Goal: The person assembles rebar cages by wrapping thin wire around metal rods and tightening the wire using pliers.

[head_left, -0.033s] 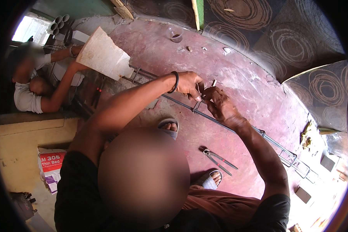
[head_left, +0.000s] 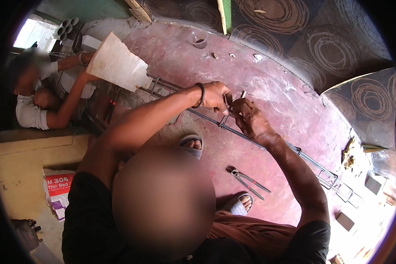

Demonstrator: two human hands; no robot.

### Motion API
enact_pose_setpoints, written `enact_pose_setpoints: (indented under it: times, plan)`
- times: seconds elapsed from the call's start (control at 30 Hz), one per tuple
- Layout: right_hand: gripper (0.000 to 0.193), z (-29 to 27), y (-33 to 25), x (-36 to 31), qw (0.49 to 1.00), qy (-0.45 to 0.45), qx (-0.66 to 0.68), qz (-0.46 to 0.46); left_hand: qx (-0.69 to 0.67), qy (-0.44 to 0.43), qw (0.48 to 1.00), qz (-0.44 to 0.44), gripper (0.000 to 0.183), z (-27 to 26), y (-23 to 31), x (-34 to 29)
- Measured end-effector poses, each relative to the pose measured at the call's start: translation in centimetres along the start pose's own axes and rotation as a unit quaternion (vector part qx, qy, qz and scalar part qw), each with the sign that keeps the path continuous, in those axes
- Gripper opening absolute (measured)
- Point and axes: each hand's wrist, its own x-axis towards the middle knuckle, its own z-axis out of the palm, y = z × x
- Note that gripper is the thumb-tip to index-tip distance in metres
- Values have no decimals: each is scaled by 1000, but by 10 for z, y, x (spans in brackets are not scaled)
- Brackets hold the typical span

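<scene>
A long steel rebar cage (head_left: pixel 223 126) with bent stirrups runs diagonally below my arms, from the far left to the near right. Over its middle, my left hand (head_left: pixel 216 95), wearing a black wristband, pinches at a stirrup with bent fingers. My right hand (head_left: pixel 253 119) meets it from the right, fingertips closed at the same spot. What lies between the fingers is too small and hidden to make out. A short pale rod end (head_left: pixel 243 94) sticks up just beyond my right fingers. Long-handled pincers (head_left: pixel 236 173) lie on the floor between my feet and the cage.
At left, a seated person (head_left: pixel 35 103) holds a pale broken board (head_left: pixel 117 64) over the cage's far end. A clear cup (head_left: pixel 199 40) and rubble stand on the red floor (head_left: pixel 171 53) beyond. Patterned fabric (head_left: pixel 273 26) borders the back; a yellowish ledge (head_left: pixel 39 154) is at left.
</scene>
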Motion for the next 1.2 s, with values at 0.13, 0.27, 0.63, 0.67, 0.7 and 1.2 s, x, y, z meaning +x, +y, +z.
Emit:
enact_pose_setpoints:
  times: [0.13, 0.27, 0.63, 0.67, 0.7, 1.2]
  plan:
    - [23, 11, -21, 1, 984, 77, -154, -45, 50, 77, 996, 3, 30, 7, 9, -4]
    - [22, 8, -25, 1, 983, 40, -178, -36, -9, 94, 995, 12, 25, 6, 12, -9]
    - [24, -21, -16, 29, 955, -50, -274, -104, 39, 173, 983, 40, 25, 12, -1, -17]
    - [24, -24, -22, 34, 954, -53, -274, -106, 35, 175, 983, 40, 25, 14, -1, -18]
    - [23, -30, -36, 40, 954, -41, -273, -118, 50, 179, 982, 24, 25, 16, 1, -21]
    - [12, -37, 6, 46, 965, -106, 214, 104, 65, 356, 931, 40, 24, 52, 4, -23]
